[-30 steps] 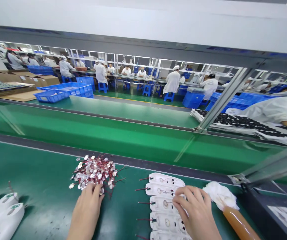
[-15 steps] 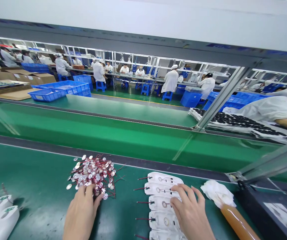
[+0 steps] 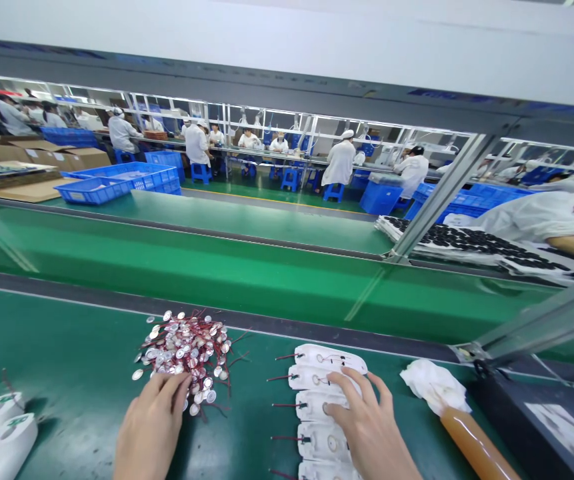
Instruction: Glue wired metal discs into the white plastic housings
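Observation:
My left hand (image 3: 151, 423) is at the near left edge of a pile of small silvery discs with thin red wires (image 3: 191, 347). Its thumb and fingers are pinched together, and what lies between them is hidden. My right hand (image 3: 367, 413) rests over a row of white plastic shells (image 3: 311, 403), fingers apart and slightly bent. The thumb touches the round disc in the third shell from the back, while the fingertips lie on the second shell. Red wires stick out from the shells' left ends. The hand covers the right ends of several shells.
An amber bottle or tube (image 3: 474, 443) with white tissue (image 3: 434, 383) at its tip lies right of the shells, beside a black box (image 3: 531, 420). More white housings (image 3: 4, 437) stand at the left. A raised green panel (image 3: 267, 280) runs behind; a co-worker (image 3: 531, 213) sits beyond.
My left hand has drawn slightly left and toward me, its fingers closing together and uncovering discs. My right hand has shifted a little left, its thumb now on the third shell's disc.

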Tool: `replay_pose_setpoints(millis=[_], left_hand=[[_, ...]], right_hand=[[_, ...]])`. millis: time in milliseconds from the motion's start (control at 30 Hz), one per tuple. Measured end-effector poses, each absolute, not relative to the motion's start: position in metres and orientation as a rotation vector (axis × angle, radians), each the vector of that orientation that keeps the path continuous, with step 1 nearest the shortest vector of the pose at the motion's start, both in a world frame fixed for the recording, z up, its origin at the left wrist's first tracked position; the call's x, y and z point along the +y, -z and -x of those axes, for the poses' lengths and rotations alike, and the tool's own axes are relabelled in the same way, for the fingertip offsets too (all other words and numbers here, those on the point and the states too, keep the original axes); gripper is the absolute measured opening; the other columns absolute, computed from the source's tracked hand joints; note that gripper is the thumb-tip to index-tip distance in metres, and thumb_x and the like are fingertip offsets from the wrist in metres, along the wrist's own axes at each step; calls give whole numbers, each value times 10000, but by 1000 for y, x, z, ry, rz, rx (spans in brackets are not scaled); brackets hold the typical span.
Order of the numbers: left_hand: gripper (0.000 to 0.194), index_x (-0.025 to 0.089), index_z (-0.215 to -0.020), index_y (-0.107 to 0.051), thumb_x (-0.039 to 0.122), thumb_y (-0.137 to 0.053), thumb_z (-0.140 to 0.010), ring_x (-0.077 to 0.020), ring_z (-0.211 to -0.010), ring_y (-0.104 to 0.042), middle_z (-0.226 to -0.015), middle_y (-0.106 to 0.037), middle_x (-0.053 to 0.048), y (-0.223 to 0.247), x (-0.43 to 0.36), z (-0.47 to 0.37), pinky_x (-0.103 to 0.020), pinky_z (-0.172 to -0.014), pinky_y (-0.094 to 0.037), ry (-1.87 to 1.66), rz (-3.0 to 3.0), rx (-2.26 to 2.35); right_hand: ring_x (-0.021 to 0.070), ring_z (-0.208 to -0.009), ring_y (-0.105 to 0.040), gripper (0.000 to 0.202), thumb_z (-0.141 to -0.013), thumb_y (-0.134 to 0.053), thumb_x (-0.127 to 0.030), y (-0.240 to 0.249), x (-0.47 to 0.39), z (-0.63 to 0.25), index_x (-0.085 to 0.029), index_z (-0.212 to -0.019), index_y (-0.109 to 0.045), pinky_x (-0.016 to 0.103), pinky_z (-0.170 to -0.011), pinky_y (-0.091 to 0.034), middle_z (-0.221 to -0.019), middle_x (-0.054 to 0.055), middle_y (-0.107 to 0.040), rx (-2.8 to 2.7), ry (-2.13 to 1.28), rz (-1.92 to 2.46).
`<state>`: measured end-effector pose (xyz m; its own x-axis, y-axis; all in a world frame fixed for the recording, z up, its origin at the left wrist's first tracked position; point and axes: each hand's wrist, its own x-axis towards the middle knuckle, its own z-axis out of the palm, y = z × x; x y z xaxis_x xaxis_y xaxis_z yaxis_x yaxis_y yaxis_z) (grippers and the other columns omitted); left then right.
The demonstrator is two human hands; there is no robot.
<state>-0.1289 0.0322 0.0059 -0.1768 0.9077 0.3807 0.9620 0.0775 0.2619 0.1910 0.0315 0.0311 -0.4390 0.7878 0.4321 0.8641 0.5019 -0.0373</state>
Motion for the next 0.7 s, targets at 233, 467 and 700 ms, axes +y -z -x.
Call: replay_pose_setpoints(millis=[233,467,700], left_hand=[[264,216,-801,-592,446,-470,-844,-204,-838,-635,-912,-638,-48,-14,33,123,-326,-726,-497,1460,1836,-2064],[343,216,-861,-427,528,-552,-794,-220,-766,-694,-880,-698,-49,-7,34,125,-376,-641,-590,2452,1557,-2356],[328,194,-789,-595,520,-590,-746,-202,-842,-639,-918,-653,-48,-22,33,116,-331,-723,-545,2114,1527,-2306]], right_hand=[[281,-1112,-428,303,-676,-473,26,-37,43,-191,-235,-771,-594,514,-890,-291,-1098,55,-565,-2326,232,1368],[318,-1086,-442,310,-576,-596,55,-30,63,-179,-230,-696,-624,509,-869,-317,-1074,71,-578,-2329,310,1479],[325,-1091,-442,288,-619,-598,27,-35,61,-178,-237,-724,-636,528,-881,-307,-1113,70,-569,-2307,306,1441]])
